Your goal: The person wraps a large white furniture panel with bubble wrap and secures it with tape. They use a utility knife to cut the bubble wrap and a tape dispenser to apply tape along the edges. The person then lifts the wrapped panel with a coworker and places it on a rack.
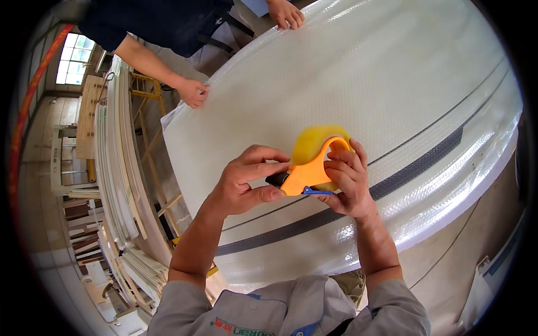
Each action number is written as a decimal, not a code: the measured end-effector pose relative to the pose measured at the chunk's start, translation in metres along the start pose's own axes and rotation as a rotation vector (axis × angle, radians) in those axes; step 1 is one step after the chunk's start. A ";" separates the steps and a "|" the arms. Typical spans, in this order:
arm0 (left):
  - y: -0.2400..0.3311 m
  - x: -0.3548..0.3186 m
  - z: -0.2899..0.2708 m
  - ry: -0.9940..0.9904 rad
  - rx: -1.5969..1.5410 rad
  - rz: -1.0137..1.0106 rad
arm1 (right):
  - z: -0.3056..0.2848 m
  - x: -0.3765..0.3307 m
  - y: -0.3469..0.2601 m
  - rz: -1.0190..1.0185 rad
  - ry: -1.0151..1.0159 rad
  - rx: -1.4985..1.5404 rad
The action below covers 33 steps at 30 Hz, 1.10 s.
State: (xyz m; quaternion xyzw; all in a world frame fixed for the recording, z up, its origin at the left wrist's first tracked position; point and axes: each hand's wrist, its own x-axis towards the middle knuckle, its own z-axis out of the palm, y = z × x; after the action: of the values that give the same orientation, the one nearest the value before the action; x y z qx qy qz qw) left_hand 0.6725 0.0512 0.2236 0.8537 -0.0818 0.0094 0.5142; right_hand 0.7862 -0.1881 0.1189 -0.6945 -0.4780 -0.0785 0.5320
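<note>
An orange tape dispenser (305, 178) with a roll of yellowish tape (311, 144) is held up in front of me. My right hand (350, 182) grips it from the right, fingers through its ring-shaped handle and near a blue lever (318, 191). At its black front end (277, 179), my left hand (246, 180) closes in with thumb and fingers on either side; whether a loose tape end is pinched there is too small to tell. Beneath both hands lies a large pale panel (381, 84) covered in bubble wrap, with dark grey stripes (417, 162) across its near part.
Across the panel, a co-worker in dark clothes rests one hand (193, 92) on its left edge and another (287, 14) on its far edge. At the left stand stacked long boards (115, 162) and a yellow metal frame (147, 87). A thin cable (448, 246) lies on the right-hand floor.
</note>
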 end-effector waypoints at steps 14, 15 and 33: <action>-0.004 0.037 -0.022 0.035 -0.285 -0.327 | 0.000 0.004 0.011 0.148 -0.054 0.219; -0.007 0.039 -0.021 0.085 -0.366 -0.345 | 0.000 0.006 0.011 0.155 -0.043 0.228; -0.022 0.032 -0.013 -0.144 -0.591 -0.514 | -0.005 0.008 0.014 0.160 -0.171 0.424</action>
State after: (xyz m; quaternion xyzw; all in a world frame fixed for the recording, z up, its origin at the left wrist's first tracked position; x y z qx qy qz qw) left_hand 0.7081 0.0687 0.2142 0.6599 0.0996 -0.2035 0.7164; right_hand 0.8030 -0.1871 0.1163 -0.6070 -0.4708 0.1251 0.6279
